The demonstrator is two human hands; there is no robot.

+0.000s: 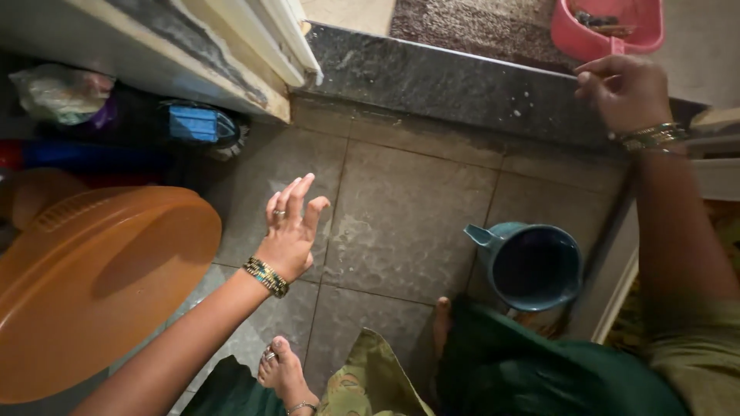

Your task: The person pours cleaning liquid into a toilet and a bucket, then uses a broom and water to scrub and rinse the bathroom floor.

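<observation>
**A:** Head view, looking straight down at a grey tiled floor (401,223). What are the hands doing?

**B:** The left hand (289,231) hovers over the tiles near the middle of the floor, fingers spread wide and slightly curled, holding nothing. It wears a ring and a beaded bracelet at the wrist. The right hand (623,91) rests at the far right end of a dark stone threshold (432,77), fingers bent loosely onto its top edge. I cannot tell whether it grips anything beyond that edge. Metal bangles circle that wrist.

**A:** What sits closest to them?

**B:** A teal plastic jug (532,266) stands upright on the floor towards the right edge, spout pointing left, its inside dark. It is below the right arm and well apart from the left hand. An orange plastic lid or tub (92,285), rounded and large, fills the left edge of the floor, just beside the left forearm without touching the hand.

**A:** Anything else?

**B:** A pink basin (609,27) lies beyond the threshold at the top right corner, on a brown mat (470,23). A bare foot (281,370) with a toe ring rests on the tiles at the bottom, beside green cloth (532,370).
</observation>
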